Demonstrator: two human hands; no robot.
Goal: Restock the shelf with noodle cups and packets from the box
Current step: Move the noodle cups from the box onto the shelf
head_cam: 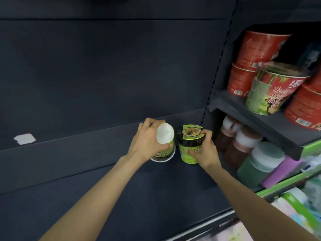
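Note:
Two green noodle cups are on the dark shelf point(86, 162), side by side near its right end. My left hand point(147, 141) grips the left noodle cup point(165, 136), which is turned upside down with its white bottom facing up and tilted toward me. My right hand point(205, 150) grips the right noodle cup point(189, 145), which stands upright with its printed lid on top. The two cups are almost touching. The box is out of view.
A white label scrap point(25, 139) lies on the shelf's left. Right of the upright divider point(213, 84), a higher shelf holds red noodle bowls point(257, 49) and a green-red bowl point(271, 89). Below are lidded jars point(243, 145) and a green shelf edge point(286, 181).

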